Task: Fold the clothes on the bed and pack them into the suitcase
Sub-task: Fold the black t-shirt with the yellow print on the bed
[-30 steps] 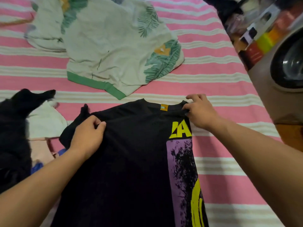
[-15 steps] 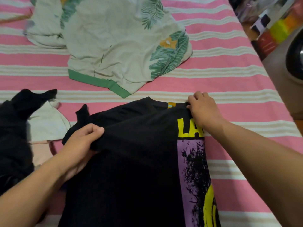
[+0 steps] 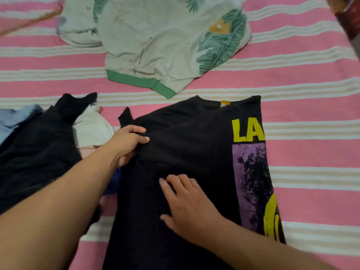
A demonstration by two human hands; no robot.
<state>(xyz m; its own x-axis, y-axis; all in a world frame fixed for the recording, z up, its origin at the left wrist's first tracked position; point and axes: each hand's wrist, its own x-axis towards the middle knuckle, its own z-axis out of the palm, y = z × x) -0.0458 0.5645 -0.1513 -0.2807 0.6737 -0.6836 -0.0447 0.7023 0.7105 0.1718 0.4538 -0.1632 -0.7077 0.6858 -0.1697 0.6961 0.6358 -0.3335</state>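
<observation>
A: Where is the black T-shirt (image 3: 194,152)?

B: Flat on the bed (image 3: 302,84), on the pink-and-cream striped cover, collar away from the person. Right edge folded in; yellow "LA" lettering and a purple print run along that fold.

A: Left hand (image 3: 126,145)?

B: At the shirt's left shoulder. Fingers and thumb curled, pinching a bunch of black fabric near the sleeve.

A: Right hand (image 3: 187,207)?

B: Palm down on the middle of the shirt, fingers straight and slightly spread, pressing the cloth. It holds nothing.

A: Other clothes?

B: A cream leaf-print garment (image 3: 165,45) with a green hem lies beyond the shirt, near but apart. To the left, a pile: a dark garment (image 3: 39,143), a white piece (image 3: 91,129) and pale blue cloth (image 3: 17,117). Suitcase not in view.
</observation>
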